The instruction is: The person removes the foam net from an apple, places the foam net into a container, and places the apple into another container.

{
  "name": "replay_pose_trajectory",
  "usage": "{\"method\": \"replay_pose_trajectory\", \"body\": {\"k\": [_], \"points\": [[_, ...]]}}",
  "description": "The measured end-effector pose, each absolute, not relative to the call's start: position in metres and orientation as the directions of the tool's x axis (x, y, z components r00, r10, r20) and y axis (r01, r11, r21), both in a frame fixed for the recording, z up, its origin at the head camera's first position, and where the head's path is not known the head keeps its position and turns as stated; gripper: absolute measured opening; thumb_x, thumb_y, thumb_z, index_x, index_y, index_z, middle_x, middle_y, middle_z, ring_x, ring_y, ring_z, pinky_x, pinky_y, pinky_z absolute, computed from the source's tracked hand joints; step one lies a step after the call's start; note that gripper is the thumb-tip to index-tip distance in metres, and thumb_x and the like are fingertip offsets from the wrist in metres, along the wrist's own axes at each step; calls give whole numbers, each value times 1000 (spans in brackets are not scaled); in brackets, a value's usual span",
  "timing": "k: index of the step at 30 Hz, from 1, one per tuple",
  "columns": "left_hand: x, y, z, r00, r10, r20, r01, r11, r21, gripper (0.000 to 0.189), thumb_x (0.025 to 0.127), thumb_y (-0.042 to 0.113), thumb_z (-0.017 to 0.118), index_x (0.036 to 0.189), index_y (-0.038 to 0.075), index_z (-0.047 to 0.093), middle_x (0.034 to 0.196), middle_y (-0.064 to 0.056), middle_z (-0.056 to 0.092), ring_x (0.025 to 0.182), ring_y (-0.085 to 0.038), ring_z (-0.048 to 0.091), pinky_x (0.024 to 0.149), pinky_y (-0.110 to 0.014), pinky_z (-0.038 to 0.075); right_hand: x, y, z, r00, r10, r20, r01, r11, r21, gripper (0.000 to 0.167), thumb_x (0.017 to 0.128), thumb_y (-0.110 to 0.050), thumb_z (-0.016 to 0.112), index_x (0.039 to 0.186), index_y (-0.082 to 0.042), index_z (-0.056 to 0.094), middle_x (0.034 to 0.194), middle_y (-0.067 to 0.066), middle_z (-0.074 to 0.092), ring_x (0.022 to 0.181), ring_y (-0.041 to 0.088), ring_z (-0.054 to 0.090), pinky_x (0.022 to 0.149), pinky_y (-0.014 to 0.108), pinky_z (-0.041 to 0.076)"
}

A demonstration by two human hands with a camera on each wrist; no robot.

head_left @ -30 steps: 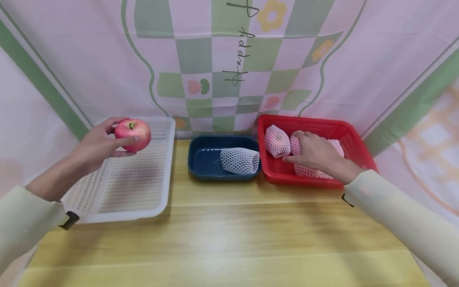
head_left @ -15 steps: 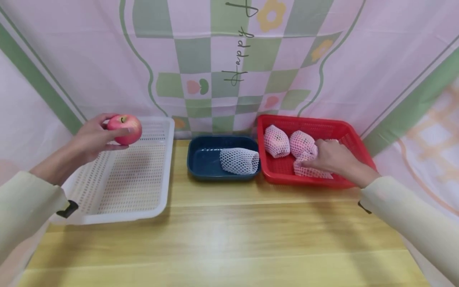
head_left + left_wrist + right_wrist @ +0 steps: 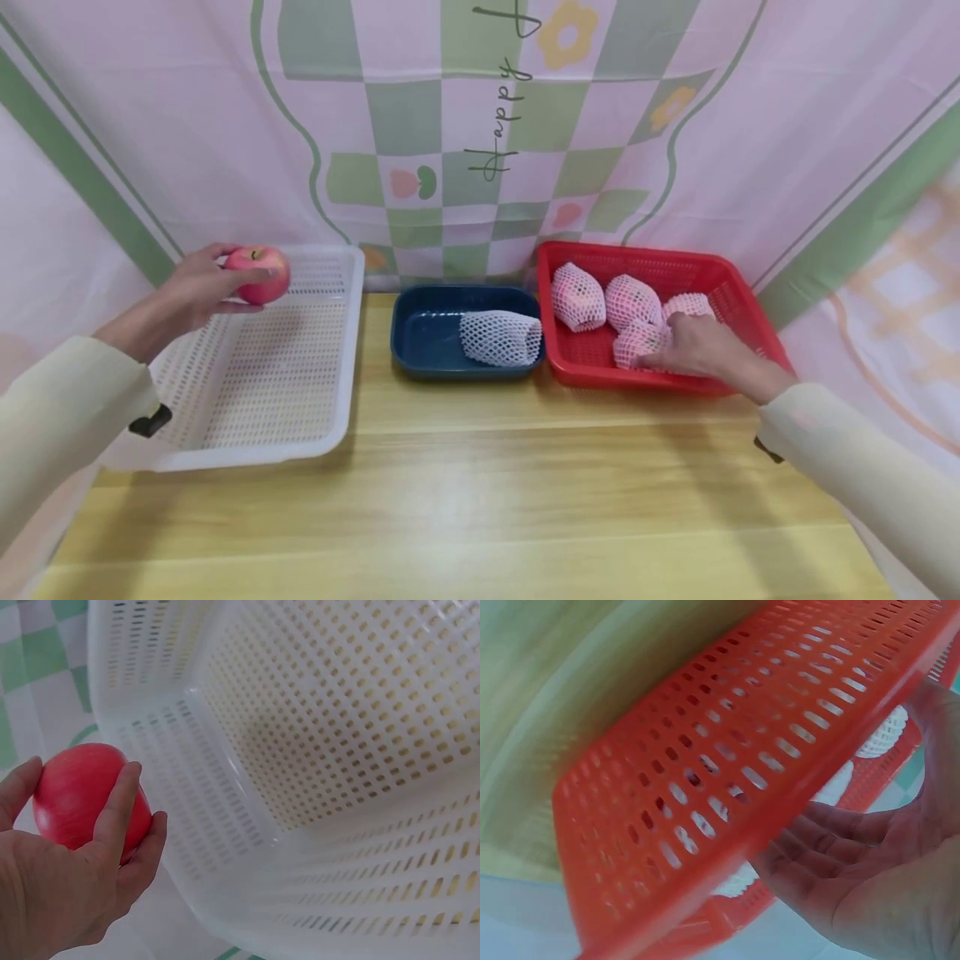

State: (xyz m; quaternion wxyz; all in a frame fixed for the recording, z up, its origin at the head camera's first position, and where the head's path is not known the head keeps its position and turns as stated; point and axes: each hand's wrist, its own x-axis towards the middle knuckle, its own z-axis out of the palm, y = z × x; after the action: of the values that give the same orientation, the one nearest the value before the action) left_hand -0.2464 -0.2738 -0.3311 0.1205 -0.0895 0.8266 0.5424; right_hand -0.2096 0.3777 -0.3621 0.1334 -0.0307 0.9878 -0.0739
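Note:
My left hand (image 3: 198,287) holds a bare red apple (image 3: 262,275) above the far left part of the white perforated basket (image 3: 348,350). In the left wrist view the fingers wrap the apple (image 3: 79,795) beside the basket's wall. My right hand (image 3: 705,350) reaches into the red plastic basket (image 3: 592,372), its thumb and fingers around a foam-netted apple (image 3: 637,340) at the front. Other netted apples (image 3: 578,298) lie behind and to the left of it. In the right wrist view the basket's wall (image 3: 727,757) hides the fingertips.
Between the two baskets stands a dark blue tray (image 3: 427,371) with an empty white foam net (image 3: 501,337) lying in it. All stand on a wooden table (image 3: 465,500). A checked, printed cloth (image 3: 408,117) hangs right behind them.
My right hand has moved right and toward the front of the red basket, uncovering netted apples behind it. My left hand has shifted slightly left with the apple.

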Motion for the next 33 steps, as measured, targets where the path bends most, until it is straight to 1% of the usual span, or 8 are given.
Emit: {"method": "replay_pose_trajectory", "body": {"k": [6, 11, 15, 18, 22, 27, 30, 33], "points": [[-252, -282, -341, -948, -55, -315, -310, 402, 862, 90, 106, 25, 64, 166, -4, 3, 168, -35, 17, 145, -52, 39, 87, -37, 64, -211, 379, -372, -963, -102, -247, -69, 988, -139, 72, 83, -59, 83, 98, 7, 58, 75, 13, 58, 71, 28, 56, 64, 41, 52], [-255, -288, -347, -943, -44, -331, -322, 381, 867, 89, 107, 22, 61, 165, -6, 1, 168, -35, 15, 143, -49, 40, 89, -36, 64, -212, 379, -375, -961, -98, -257, -59, 986, -157, 65, 84, -58, 82, 90, 1, 55, 71, 10, 53, 67, 25, 53, 59, 36, 48], [-257, -290, -352, -941, -5, -339, -315, 385, 868, 85, 108, 20, 58, 164, -10, 1, 168, -34, 13, 136, -42, 45, 87, -32, 64, -215, 380, -378, -957, -94, -274, -47, 984, -174, 62, 85, -58, 81, 86, -4, 51, 68, 7, 50, 64, 22, 51, 57, 31, 43], [-258, -289, -357, -943, 9, -333, -302, 397, 867, 82, 108, 19, 58, 162, -13, 4, 165, -34, 18, 120, -29, 55, 85, -29, 64, -216, 380, -379, -952, -88, -294, -36, 983, -179, 61, 85, -60, 80, 81, -7, 50, 65, 5, 49, 61, 19, 49, 56, 30, 41], [-262, -289, -364, -945, 0, -328, -301, 396, 867, 80, 107, 17, 58, 160, -15, 7, 162, -34, 21, 113, -26, 57, 84, -30, 64, -219, 378, -382, -937, -74, -342, -13, 984, -178, 59, 86, -61, 78, 73, -12, 48, 62, 1, 47, 59, 16, 48, 54, 28, 41], [-266, -289, -370, -934, -26, -356, -338, 392, 856, 82, 106, 17, 58, 160, -15, 5, 164, -37, 17, 137, -45, 43, 85, -32, 64, -222, 378, -385, -918, -60, -391, 8, 985, -170, 58, 86, -64, 75, 74, -13, 51, 64, 2, 49, 61, 17, 50, 56, 28, 42], [-268, -289, -372, -927, -33, -372, -352, 412, 840, 81, 107, 17, 56, 160, -16, 5, 165, -38, 16, 144, -49, 37, 91, -37, 63, -223, 378, -387, -915, -60, -399, 15, 983, -183, 60, 86, -65, 75, 72, -14, 48, 64, 1, 47, 61, 16, 48, 57, 27, 41], [-270, -289, -373, -923, -48, -382, -362, 445, 819, 80, 107, 18, 55, 160, -16, 6, 165, -38, 18, 145, -49, 36, 97, -42, 61, -224, 378, -389, -919, -63, -389, 18, 979, -202, 61, 87, -65, 75, 69, -16, 44, 62, 0, 44, 60, 15, 45, 56, 28, 39]]}}
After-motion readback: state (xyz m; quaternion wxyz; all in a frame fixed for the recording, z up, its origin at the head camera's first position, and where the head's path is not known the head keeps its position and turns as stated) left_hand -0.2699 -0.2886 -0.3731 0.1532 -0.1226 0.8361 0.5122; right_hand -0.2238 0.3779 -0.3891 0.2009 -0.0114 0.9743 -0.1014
